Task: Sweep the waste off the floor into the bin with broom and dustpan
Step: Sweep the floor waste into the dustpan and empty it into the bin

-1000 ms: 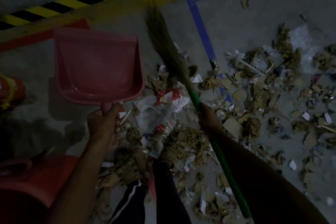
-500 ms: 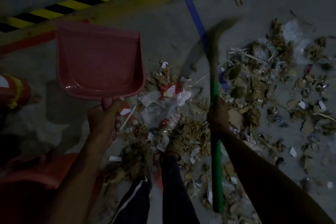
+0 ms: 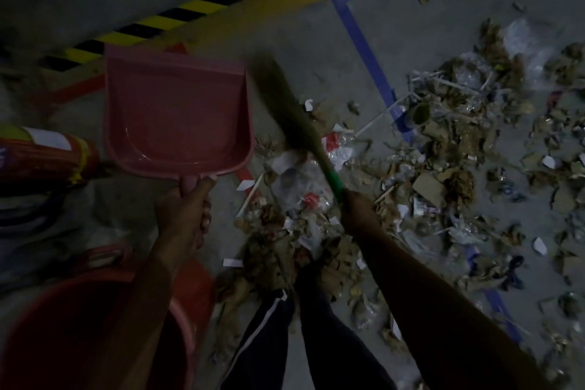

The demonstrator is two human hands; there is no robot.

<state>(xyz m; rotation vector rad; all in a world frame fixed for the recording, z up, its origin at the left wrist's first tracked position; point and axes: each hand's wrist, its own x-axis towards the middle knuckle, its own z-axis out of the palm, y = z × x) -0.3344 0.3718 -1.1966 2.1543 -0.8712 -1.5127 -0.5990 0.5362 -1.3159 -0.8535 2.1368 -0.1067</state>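
The left hand (image 3: pixel 186 209) is clenched round the short handle of the pink dustpan (image 3: pixel 177 117), with the thumb laid along the stem, and carries the pan tipped up and clear of the floor (image 3: pixel 304 51), its open lip pointing away from the person; held like this it seems parked out of the way while the sweeping goes on. The pan is empty: only a glossy bare bottom shows. The right hand (image 3: pixel 359 212) grasps the green handle of the broom (image 3: pixel 294 114) low down, close to the bristles, a grip that likely gives short, firm strokes. The bristles slant up and away just to the right of the dustpan, blurred as if mid-swing. The waste (image 3: pixel 443 174), torn cardboard, paper scraps and clear plastic wrap, lies spread over the floor to the right of the dustpan, thickest around the person's feet and thinning out far to the right, across a blue floor line (image 3: pixel 364 51). None of it has reached the pan. The red bin (image 3: pixel 104 326) stands on the near side of the dustpan, below the left arm; its inside is too dark to tell what it holds. In my judgement the task is in its gathering step, with loading the pan and tipping it into the bin yet to come.
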